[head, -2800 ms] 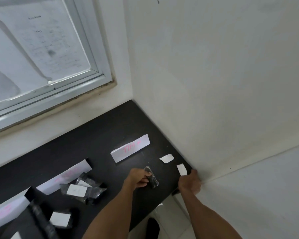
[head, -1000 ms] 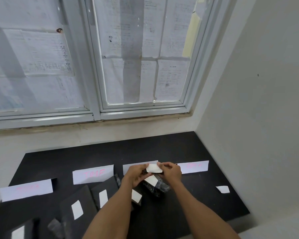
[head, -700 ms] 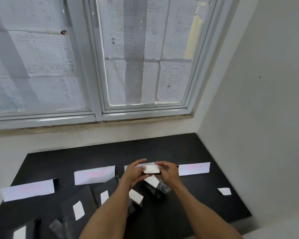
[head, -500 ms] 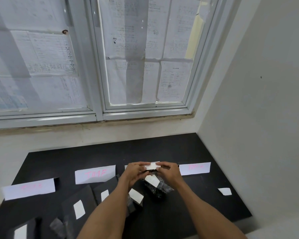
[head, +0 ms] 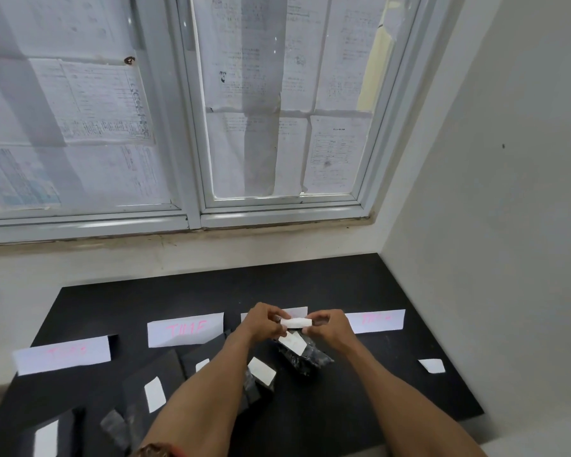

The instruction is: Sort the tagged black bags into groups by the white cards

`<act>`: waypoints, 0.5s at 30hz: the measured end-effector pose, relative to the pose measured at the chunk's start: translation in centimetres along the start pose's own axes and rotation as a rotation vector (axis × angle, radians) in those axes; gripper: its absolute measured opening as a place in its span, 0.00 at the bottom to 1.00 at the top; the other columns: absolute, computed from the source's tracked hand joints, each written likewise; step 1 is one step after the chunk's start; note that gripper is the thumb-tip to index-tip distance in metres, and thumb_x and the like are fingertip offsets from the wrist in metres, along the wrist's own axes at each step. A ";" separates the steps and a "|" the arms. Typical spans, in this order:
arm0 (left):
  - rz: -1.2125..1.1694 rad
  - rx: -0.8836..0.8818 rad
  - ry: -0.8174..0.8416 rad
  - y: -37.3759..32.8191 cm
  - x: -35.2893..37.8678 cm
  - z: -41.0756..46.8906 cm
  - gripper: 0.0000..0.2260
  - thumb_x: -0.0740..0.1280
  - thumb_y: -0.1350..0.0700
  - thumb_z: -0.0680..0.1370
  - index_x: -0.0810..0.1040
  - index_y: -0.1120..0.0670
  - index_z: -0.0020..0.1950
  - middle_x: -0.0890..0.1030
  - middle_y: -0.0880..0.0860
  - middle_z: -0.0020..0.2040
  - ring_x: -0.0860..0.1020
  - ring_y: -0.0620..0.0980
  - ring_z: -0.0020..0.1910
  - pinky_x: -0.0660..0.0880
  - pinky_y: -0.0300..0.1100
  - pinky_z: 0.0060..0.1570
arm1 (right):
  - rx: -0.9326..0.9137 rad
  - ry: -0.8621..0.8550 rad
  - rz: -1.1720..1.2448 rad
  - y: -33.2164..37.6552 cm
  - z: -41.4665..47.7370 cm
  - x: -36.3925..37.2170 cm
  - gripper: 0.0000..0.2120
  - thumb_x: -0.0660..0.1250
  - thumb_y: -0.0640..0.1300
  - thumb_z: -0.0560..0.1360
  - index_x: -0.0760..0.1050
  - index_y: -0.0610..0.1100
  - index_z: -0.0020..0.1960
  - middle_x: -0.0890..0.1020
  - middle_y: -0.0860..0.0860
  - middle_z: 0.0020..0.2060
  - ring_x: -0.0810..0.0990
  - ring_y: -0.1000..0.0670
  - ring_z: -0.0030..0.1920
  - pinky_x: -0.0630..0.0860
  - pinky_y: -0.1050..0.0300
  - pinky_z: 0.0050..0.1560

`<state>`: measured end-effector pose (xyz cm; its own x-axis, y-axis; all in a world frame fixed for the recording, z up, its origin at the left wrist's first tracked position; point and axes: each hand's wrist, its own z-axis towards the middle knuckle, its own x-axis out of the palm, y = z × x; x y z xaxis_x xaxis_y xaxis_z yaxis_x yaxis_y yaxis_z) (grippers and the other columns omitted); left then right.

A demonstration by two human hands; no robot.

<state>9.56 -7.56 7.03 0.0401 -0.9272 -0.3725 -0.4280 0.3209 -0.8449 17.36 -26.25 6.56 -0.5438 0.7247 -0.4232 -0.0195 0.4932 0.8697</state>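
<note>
My left hand (head: pixel 264 319) and my right hand (head: pixel 330 326) pinch the two ends of a small white tag (head: pixel 295 322) above the black table (head: pixel 310 278). Just below them lies a crumpled black bag (head: pixel 307 356) with a white tag on it. Four white cards with pink writing stand in a row: far left card (head: pixel 61 354), second card (head: pixel 185 328), a third card (head: pixel 295 312) mostly hidden behind my hands, and the right card (head: pixel 376 319). More black bags with white tags (head: pixel 154 377) lie at the front left.
A loose white tag (head: pixel 431 365) lies on the table at the right. A white wall (head: pixel 491 225) borders the table's right side. A window covered with papers (head: pixel 261 110) is behind the table. The table's front edge runs near my forearms.
The view swung from the table's right corner to its middle. Both hands came together over the crumpled bag and now hold a small white tag, turned flatter between the fingertips.
</note>
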 end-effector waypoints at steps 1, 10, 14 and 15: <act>0.071 0.012 -0.010 0.0 -0.1 0.0 0.15 0.71 0.66 0.72 0.82 0.56 0.57 0.83 0.57 0.51 0.82 0.50 0.44 0.80 0.36 0.45 | -0.003 0.008 -0.012 0.1 0.0 0.0 0.13 0.77 0.38 0.66 0.83 0.40 0.50 0.84 0.47 0.41 0.81 0.55 0.37 0.73 0.71 0.33; 0.258 0.069 -0.046 0.5 -1.2 -0.1 0.12 0.74 0.62 0.70 0.85 0.53 0.52 0.84 0.50 0.46 0.81 0.46 0.45 0.76 0.37 0.48 | -0.001 0.048 -0.081 0.5 0.2 0.9 0.11 0.77 0.42 0.68 0.84 0.42 0.50 0.85 0.50 0.39 0.81 0.57 0.35 0.74 0.68 0.35; 0.287 0.060 -0.027 0.9 -1.5 -0.5 0.11 0.74 0.60 0.71 0.85 0.53 0.53 0.83 0.49 0.45 0.79 0.45 0.45 0.74 0.35 0.45 | -0.009 0.095 -0.161 0.9 0.0 1.3 0.12 0.78 0.43 0.67 0.84 0.41 0.49 0.85 0.48 0.37 0.82 0.55 0.35 0.77 0.64 0.37; 0.292 0.050 -0.024 1.2 -1.6 -0.5 0.11 0.73 0.61 0.71 0.85 0.53 0.53 0.82 0.49 0.46 0.79 0.46 0.46 0.74 0.35 0.46 | -0.010 0.120 -0.210 0.9 0.1 1.5 0.12 0.78 0.43 0.66 0.84 0.41 0.48 0.85 0.47 0.38 0.83 0.54 0.36 0.79 0.62 0.39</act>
<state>8.50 -5.81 6.80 -0.0568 -0.7896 -0.6110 -0.3794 0.5831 -0.7183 16.56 -24.65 6.71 -0.6226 0.5444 -0.5621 -0.1508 0.6214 0.7688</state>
